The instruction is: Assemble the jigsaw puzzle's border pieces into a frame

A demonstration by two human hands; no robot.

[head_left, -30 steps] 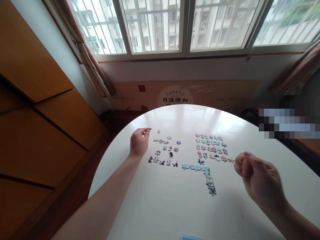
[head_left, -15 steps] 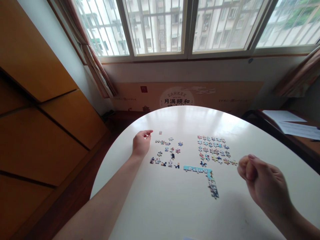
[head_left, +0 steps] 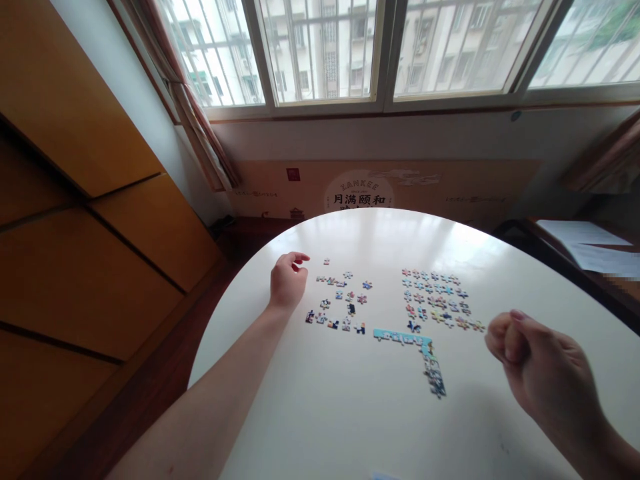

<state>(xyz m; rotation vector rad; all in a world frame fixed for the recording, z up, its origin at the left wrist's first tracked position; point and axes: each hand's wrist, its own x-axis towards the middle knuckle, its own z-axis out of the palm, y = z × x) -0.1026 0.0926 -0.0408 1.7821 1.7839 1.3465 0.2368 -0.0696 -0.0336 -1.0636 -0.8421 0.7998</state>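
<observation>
My left hand (head_left: 289, 280) is over the left side of the table, its thumb and index finger apart and no piece seen between them. Just to its right lies a single jigsaw piece (head_left: 327, 261). Below that, loose jigsaw pieces (head_left: 341, 283) lie scattered, with a row (head_left: 333, 325) nearest me. My right hand (head_left: 545, 367) is curled into a fist at the right, beside rows of sorted jigsaw pieces (head_left: 435, 289); nothing shows in it. Between the hands, a joined corner of the puzzle (head_left: 403, 337) has a blue top strip and a darker strip running down toward me.
The round white table (head_left: 310, 407) fills the middle. A blue-edged item (head_left: 385, 477) barely shows at its near edge. Beyond stand a printed box panel (head_left: 300, 190) and barred windows (head_left: 325, 53). Wooden cabinets (head_left: 60, 280) are left; papers (head_left: 583, 233) lie on furniture at right.
The view has shifted slightly, so everything sits a little further right. My left thumb and index finger look somewhat further apart. My right fist and the puzzle pieces keep their arrangement.
</observation>
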